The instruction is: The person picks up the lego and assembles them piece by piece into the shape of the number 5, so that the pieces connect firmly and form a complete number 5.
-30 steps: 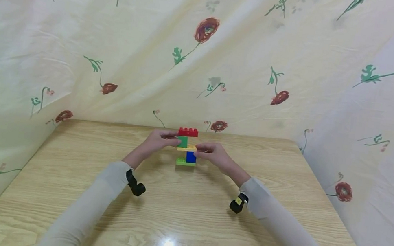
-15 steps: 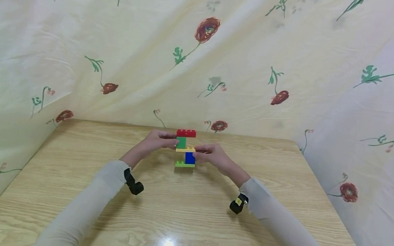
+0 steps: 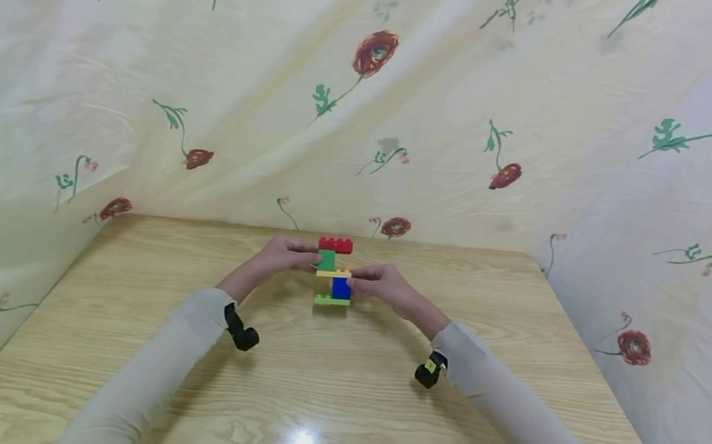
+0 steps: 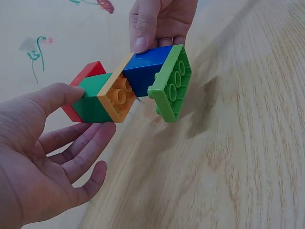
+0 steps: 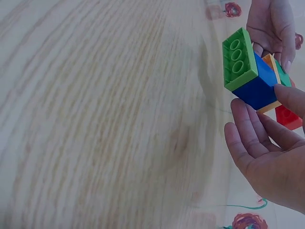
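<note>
A zigzag stack of toy building bricks is held between both hands, raised off the table. From the top come a red brick (image 3: 336,245), a green brick (image 3: 327,261), a thin yellow-orange brick (image 3: 333,274), a blue brick (image 3: 342,288) and a thin lime-green brick (image 3: 331,301). My left hand (image 3: 278,257) pinches the green brick (image 4: 93,98) from the left, thumb on its near face. From the right, my right hand (image 3: 385,283) pinches the blue brick (image 5: 257,88). In the wrist views the hollow underside of the lime-green brick (image 4: 177,86) shows.
Beneath lies a wood-grain table (image 3: 336,382), with a light glare near its front. A flowered cloth (image 3: 265,92) hangs behind and at both sides. Black wrist cameras are strapped over the left sleeve (image 3: 182,338) and the right sleeve (image 3: 501,395).
The brick stack has come slightly down and a little to the left, both hands moving with it. Their grips look the same.
</note>
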Motion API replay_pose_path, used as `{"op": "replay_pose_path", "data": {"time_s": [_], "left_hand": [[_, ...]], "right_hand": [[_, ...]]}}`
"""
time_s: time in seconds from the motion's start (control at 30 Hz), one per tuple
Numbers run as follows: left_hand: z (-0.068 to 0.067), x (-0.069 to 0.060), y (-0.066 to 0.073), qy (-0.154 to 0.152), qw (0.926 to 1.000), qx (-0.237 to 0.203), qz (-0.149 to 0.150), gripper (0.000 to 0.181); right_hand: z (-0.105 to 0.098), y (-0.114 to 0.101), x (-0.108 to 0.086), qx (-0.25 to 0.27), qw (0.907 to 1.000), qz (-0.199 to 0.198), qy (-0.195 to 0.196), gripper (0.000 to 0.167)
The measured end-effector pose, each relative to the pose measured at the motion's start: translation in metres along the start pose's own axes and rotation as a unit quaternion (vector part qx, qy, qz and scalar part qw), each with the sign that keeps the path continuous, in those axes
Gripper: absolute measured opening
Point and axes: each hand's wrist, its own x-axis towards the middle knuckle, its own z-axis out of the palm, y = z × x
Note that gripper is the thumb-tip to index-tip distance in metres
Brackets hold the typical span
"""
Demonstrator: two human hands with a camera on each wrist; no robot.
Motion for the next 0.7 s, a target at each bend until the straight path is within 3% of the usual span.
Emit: {"op": "replay_pose_path", "data": {"time_s": [0.43, 0.7], "left_hand": [[0.0011, 0.0012, -0.006, -0.008, 0.9995, 0.027, -0.015, 0.047], [0.003, 0.0032, -0.0078, -0.012, 0.9995, 0.02, -0.02, 0.045]], "right_hand": [[0.0022, 0.0063, -0.0022, -0.003, 0.9999, -0.001, -0.015, 0.05], [0.0014, 0.0086, -0.0012, -0.013, 0.9997, 0.001, -0.02, 0.05]]}}
